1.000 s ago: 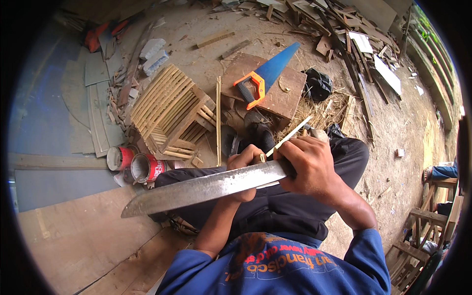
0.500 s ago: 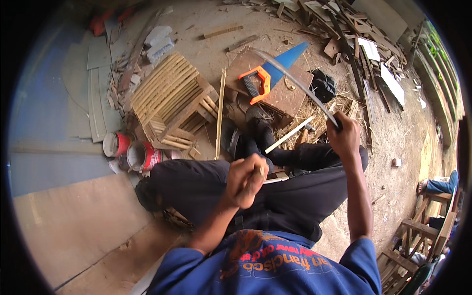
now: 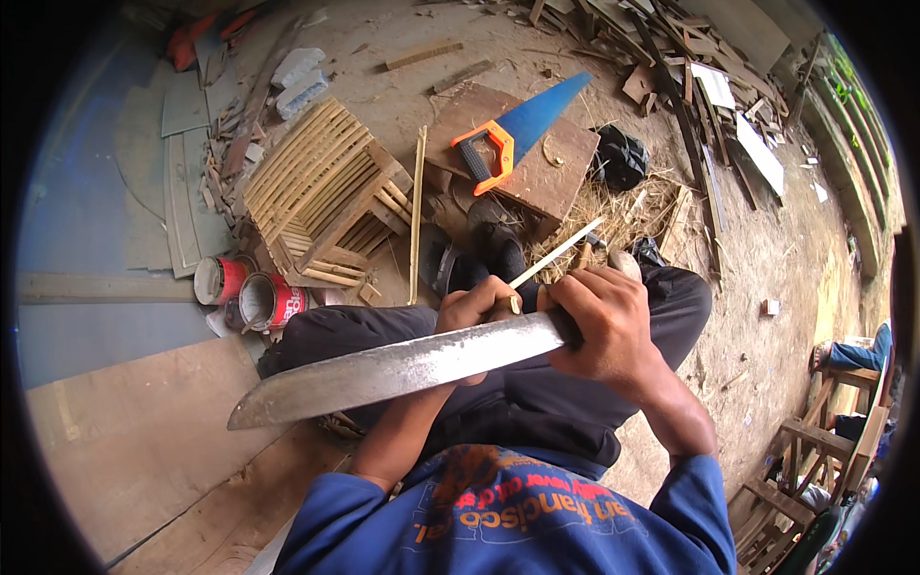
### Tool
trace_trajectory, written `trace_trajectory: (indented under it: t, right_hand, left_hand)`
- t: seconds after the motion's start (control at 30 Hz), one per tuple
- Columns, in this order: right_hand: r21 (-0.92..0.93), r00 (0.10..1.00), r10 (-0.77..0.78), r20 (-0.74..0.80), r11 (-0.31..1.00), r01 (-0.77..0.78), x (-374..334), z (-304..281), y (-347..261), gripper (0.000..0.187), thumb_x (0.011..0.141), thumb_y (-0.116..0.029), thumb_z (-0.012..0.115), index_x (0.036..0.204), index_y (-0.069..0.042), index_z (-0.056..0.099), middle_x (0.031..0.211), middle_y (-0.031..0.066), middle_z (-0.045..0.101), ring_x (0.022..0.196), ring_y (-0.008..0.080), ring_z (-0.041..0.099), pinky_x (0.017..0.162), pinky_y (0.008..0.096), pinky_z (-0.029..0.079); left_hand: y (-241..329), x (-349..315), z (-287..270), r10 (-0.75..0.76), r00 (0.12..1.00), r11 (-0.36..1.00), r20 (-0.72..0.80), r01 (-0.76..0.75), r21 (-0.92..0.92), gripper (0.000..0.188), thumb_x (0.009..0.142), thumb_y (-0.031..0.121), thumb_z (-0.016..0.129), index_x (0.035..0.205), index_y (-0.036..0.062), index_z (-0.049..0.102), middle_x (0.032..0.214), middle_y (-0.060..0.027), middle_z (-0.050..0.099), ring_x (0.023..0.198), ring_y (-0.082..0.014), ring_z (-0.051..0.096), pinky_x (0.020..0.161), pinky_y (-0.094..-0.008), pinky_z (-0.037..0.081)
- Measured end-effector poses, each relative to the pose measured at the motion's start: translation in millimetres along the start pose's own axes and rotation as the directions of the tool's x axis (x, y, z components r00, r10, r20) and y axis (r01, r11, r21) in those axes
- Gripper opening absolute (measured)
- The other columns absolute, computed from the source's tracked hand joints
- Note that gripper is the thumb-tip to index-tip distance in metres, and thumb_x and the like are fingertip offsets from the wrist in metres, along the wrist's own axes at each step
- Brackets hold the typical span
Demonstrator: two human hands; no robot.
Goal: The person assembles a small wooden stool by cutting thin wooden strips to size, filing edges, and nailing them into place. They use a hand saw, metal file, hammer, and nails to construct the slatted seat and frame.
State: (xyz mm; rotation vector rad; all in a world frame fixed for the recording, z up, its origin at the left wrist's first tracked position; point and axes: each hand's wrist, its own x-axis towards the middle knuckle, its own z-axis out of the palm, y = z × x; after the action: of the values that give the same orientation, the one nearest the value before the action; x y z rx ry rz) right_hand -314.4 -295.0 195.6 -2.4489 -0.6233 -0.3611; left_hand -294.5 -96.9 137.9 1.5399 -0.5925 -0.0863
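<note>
My right hand [image 3: 609, 321] is closed around the handle of a machete [image 3: 402, 374]. The long, worn metal blade stretches leftward across my lap, its tip out over my left thigh. Behind the blade, my left hand [image 3: 471, 305] is a closed fist on a thin pale stick [image 3: 516, 305]; only its end shows by the fingers. The blade hides part of that fist and wrist. Just beyond the hands lies a pale wooden strip [image 3: 561, 251], slanting over my legs. Another long strip [image 3: 418, 216] stands farther left.
A handsaw [image 3: 517, 129] with an orange-and-black handle rests on a wooden block [image 3: 565, 182]. A slatted wooden piece [image 3: 321, 192] and red cans [image 3: 273, 302] are to the left. Shavings [image 3: 632, 211], a black bag [image 3: 621, 158] and scrap wood [image 3: 709, 105] lie right.
My right hand has swung the machete from far right down to my lap, beside the left fist. The blade has turned from pointing away to pointing left. My left fist has moved slightly forward.
</note>
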Motion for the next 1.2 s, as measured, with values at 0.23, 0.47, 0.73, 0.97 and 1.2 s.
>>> trace_trajectory:
  t: [0.23, 0.47, 0.73, 0.97, 1.2]
  right_hand:
    - [0.004, 1.0, -0.017, -0.01, 1.0, 0.017, -1, 3, 1, 0.034, 0.055, -0.018, 0.077, 0.085, -0.011, 0.061, 0.071, 0.0052, 0.058, 0.064, 0.0265, 0.062, 0.061, 0.0401, 0.048]
    - [0.03, 0.992, -0.077, -0.104, 0.996, 0.08, -2, 17, 33, 0.029, 0.056, -0.017, 0.076, 0.079, -0.012, 0.061, 0.069, 0.0058, 0.059, 0.063, 0.0252, 0.062, 0.058, 0.0383, 0.045]
    - [-0.125, 0.878, 0.459, -0.133, 0.871, -0.475, -28, 25, 111, 0.013, 0.075, -0.017, 0.069, 0.084, -0.008, 0.068, 0.072, 0.0142, 0.067, 0.064, 0.0359, 0.067, 0.061, 0.0441, 0.052]
    - [0.08, 0.991, 0.13, -0.041, 0.989, -0.127, -12, -6, 19, 0.032, 0.056, -0.015, 0.073, 0.085, -0.009, 0.063, 0.075, 0.0087, 0.063, 0.07, 0.0303, 0.065, 0.064, 0.0421, 0.049]
    - [0.0, 1.0, 0.022, 0.006, 1.0, -0.022, -3, -1, 0, 0.034, 0.055, -0.019, 0.078, 0.084, -0.011, 0.062, 0.071, 0.0056, 0.06, 0.065, 0.0266, 0.063, 0.061, 0.0401, 0.048]
  left_hand:
    - [2, 1, 4, 0.03, 0.999, 0.999, -0.021, -0.03, 0.031, 0.049, 0.097, 0.051, 0.055, 0.083, 0.0048, 0.05, 0.06, -0.0003, 0.043, 0.052, -0.008, 0.042, 0.048, -0.0276, 0.03]
    - [-3, -9, 2, 0.123, 0.991, 0.99, -0.056, -0.119, 0.076, 0.044, 0.098, 0.045, 0.055, 0.083, 0.0037, 0.052, 0.059, -0.003, 0.045, 0.049, -0.0115, 0.043, 0.048, -0.0292, 0.033]
    - [14, -13, 2, 0.005, 0.998, 0.975, -0.055, -0.017, -0.224, 0.054, 0.1, 0.05, 0.057, 0.077, 0.002, 0.052, 0.061, -0.0019, 0.045, 0.053, -0.0097, 0.039, 0.049, -0.0275, 0.029]
    - [-6, -2, 1, 0.019, 1.0, 0.994, -0.01, -0.02, -0.106, 0.043, 0.102, 0.042, 0.054, 0.084, 0.0041, 0.051, 0.066, -0.0004, 0.046, 0.059, -0.0063, 0.04, 0.054, -0.0247, 0.03]
    - [3, -1, 3, -0.076, 0.996, 0.996, -0.048, 0.073, -0.061, 0.046, 0.101, 0.048, 0.053, 0.081, 0.0068, 0.048, 0.065, 0.0031, 0.044, 0.056, -0.0046, 0.038, 0.05, -0.0245, 0.029]
